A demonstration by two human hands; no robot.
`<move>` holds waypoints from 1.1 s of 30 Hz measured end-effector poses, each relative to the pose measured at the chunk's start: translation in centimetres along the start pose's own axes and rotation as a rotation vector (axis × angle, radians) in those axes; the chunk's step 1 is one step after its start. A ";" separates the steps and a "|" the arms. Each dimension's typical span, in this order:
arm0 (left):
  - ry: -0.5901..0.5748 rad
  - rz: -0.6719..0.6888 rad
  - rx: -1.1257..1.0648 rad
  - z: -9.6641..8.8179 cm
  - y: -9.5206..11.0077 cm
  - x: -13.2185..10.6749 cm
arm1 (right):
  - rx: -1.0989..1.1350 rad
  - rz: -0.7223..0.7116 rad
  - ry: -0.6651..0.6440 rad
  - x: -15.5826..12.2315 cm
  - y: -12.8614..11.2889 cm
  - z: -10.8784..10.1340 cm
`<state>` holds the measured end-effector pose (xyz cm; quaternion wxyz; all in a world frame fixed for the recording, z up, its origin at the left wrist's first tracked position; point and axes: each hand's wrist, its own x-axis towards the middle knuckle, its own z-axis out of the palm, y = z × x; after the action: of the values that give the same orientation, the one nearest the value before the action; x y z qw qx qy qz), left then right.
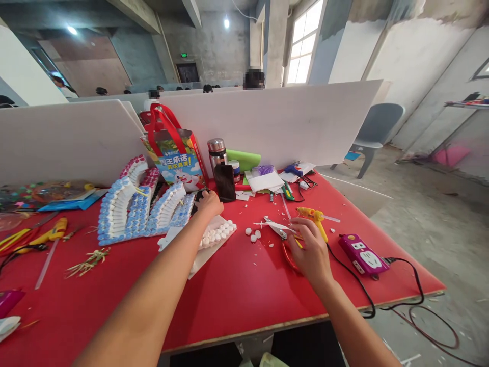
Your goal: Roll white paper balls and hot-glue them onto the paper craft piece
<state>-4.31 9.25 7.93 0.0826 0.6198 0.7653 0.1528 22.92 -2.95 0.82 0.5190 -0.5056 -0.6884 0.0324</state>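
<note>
My left hand (pixel 209 203) reaches far forward over a white board (pixel 208 244) covered with small white round pieces. Its fingers curl closed around a dark object beside the blue-and-white model (pixel 141 209); what it grips is unclear. My right hand (pixel 310 251) rests on the red table (pixel 237 290) with its fingers on red-handled scissors (pixel 284 237). A yellow glue gun (pixel 314 218) lies just beyond that hand. Several loose white pieces (pixel 254 234) lie between the two hands.
A red gift bag (pixel 176 153), a steel flask (pixel 217 153), a black phone (pixel 225 182) and papers stand along white partitions (pixel 275 122). A purple power strip (pixel 362 255) with a black cable lies right. Yellow pliers (pixel 46 234) lie left. A grey chair (pixel 376 130) stands beyond the table.
</note>
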 end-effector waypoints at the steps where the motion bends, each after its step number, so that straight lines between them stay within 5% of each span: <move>1: 0.013 0.017 0.007 -0.3 0.7 -1.0 | 0.014 0.017 0.012 0.0 -0.1 -0.4; 4: 0.033 0.169 -0.034 -0.7 2.8 -6.2 | 0.081 0.127 0.018 -0.1 -0.7 -1.5; 7: 0.015 0.471 -0.520 0.8 4.4 -12.4 | 0.237 0.352 -0.061 -0.8 -1.6 -2.4; 10: -0.123 0.455 -0.900 3.2 4.9 -15.9 | 0.549 0.551 -0.186 -1.3 -2.7 -3.1; 16: -0.327 0.240 -1.240 5.9 3.9 -15.2 | 0.955 0.677 -0.190 -1.7 -3.5 -4.1; 21: -0.447 0.066 -1.478 6.2 3.3 -15.6 | 0.993 0.684 -0.062 -2.2 -2.5 -4.4; 27: -0.369 0.020 -1.519 6.6 1.2 -15.6 | 0.887 0.795 -0.141 -3.4 -1.2 -4.0; 33: -0.549 -0.001 -1.566 7.6 -2.3 -14.8 | 1.120 0.903 -0.096 -3.2 -1.1 -3.9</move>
<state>-0.77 -4.63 -0.87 0.6741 0.3980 0.3903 0.4847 24.91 -7.67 1.07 0.6055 -0.3971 -0.3142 0.6140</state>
